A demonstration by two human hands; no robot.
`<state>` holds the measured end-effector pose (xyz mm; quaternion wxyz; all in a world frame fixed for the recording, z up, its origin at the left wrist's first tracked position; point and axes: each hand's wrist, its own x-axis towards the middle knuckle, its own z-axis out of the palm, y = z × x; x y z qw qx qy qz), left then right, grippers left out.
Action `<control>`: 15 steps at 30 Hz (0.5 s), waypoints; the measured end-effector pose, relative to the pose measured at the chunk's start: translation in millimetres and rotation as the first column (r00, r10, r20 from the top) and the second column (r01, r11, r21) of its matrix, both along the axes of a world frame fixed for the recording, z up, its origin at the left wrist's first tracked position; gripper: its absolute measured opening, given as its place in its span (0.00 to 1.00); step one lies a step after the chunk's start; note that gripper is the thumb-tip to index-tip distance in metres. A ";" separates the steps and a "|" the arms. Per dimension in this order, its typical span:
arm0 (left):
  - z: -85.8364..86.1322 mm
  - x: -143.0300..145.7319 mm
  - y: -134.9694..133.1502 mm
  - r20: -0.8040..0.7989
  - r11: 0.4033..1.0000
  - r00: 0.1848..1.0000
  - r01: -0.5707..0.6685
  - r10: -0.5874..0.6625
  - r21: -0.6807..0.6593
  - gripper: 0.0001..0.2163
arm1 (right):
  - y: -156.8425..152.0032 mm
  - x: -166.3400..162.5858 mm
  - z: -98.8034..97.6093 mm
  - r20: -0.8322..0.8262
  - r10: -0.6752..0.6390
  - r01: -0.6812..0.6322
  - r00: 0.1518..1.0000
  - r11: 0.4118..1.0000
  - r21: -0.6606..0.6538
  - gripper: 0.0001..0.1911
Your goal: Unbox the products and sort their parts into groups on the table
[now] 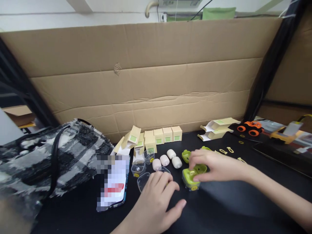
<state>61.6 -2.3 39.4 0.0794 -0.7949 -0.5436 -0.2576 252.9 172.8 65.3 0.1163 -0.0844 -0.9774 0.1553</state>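
My right hand [212,165] has its thumb and fingers round the green lid [188,177] on a small clear plastic cup [189,186] with a yellow smiley sticker. More green lids [186,156] lie just behind and beside that hand. My left hand [158,198] is spread, thumb apart, over the black table. Its fingertips are nearest a clear cup [163,169], which they partly hide; whether they touch it I cannot tell. Another clear cup [142,182] lies beside the left fingers, with a stickered cup [138,168] behind. Several whitish rounded pieces [171,154] sit between the hands' far side and the boxes.
Small beige boxes [167,135] stand along the cardboard wall [156,81], with opened boxes [216,128] at right. A phone [114,185] and a checked fabric bag [80,156] lie left. Yellow-green rings [230,149], an orange toy truck [251,128] and a dark tablet-like slab [282,157] are right.
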 end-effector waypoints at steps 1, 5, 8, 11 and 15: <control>-1.8 1.5 0.0 0.004 1.000 1.000 0.013 -0.013 -0.016 0.12 | -8.3 -3.4 -2.6 0.006 0.004 -0.004 1.000 1.000 -0.020 0.09; -8.8 11.0 2.0 0.176 0.987 0.983 0.082 -0.057 -0.136 0.30 | -31.7 -8.9 -9.2 -0.045 0.077 -0.076 0.996 0.997 0.010 0.09; -11.8 19.0 1.7 0.392 0.925 0.917 0.087 0.070 -0.369 0.43 | -50.6 -11.1 -13.8 -0.104 0.131 -0.131 0.986 0.991 0.002 0.08; -14.9 21.3 -6.2 0.496 0.818 0.817 0.053 0.295 -0.573 0.46 | -68.5 -14.2 -21.3 -0.124 0.112 -0.130 0.986 0.979 -0.155 0.05; -27.4 12.2 -30.9 0.526 0.829 0.738 -0.080 0.422 -0.553 0.34 | -77.8 -14.9 -27.5 -0.236 0.040 -0.142 0.971 0.892 -0.430 0.05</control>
